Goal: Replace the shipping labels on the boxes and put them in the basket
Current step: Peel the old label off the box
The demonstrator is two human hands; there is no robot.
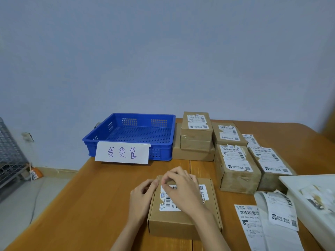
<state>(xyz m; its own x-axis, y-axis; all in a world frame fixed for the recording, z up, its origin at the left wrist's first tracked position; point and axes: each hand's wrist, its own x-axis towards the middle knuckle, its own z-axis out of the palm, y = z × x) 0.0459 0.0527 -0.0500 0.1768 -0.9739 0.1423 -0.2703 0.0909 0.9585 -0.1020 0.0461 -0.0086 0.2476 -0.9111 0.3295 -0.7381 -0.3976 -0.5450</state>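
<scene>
Box sits near table front edge, basket beyond. Left hand grips its left side; right hand picks at the old label, fingertips pinched at its top-left corner. Likely light, stiff cardboard; the label is thin and will probably tear, so peel slowly from that corner. Basket sign reads 发货筐. Label print is partly legible: "350-0…".

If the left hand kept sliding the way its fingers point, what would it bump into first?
Probably the near cardboard box it already touches: the left hand points right, toward the box's torn white label and the right hand. Depth is unclear.
</scene>
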